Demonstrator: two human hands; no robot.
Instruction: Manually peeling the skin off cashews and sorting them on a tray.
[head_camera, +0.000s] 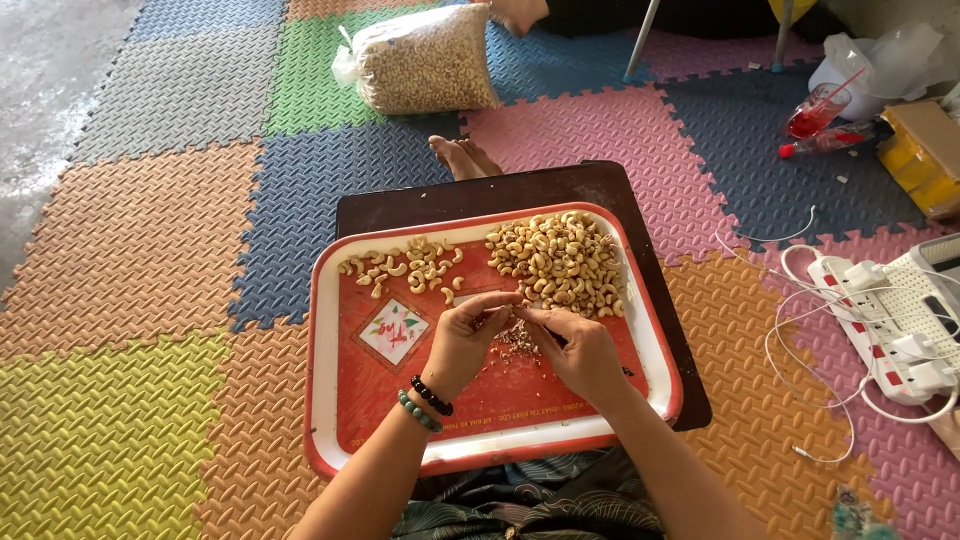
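Pinching together over the middle of the tray, the left hand (462, 340) and the right hand (583, 352) meet fingertip to fingertip, each grip narrow and closed on one small thing between them. It is probably a single cashew nut (516, 312), though the fingers hide most of it. Both hands seem to share the nut so that one can steady it while the other works at its skin. The left wrist wears two bead bracelets (426, 402), one dark and one green.

Directly under the fingers lies a small heap of pale flakes and crumbs (517, 340), placed there, I judge, because whatever comes off the nut drops straight down onto the tray.

The red tray with its white rim (322, 330) sits across the person's lap and on a dark board (480, 194), which keeps it level and within easy reach. Two groups of nuts lie at its far edge, well apart from each other: a thin scatter of paler cashews (405, 268) on the left and a dense mound of darker cashews (558, 260) on the right. Keeping them separate looks like sorting.

Beyond the board a bare foot (463, 156) rests on the coloured foam floor mats (140, 240). A full clear bag of nuts (425, 60) lies farther off. A white power strip with plugs and cables (890, 320) sits at the right.
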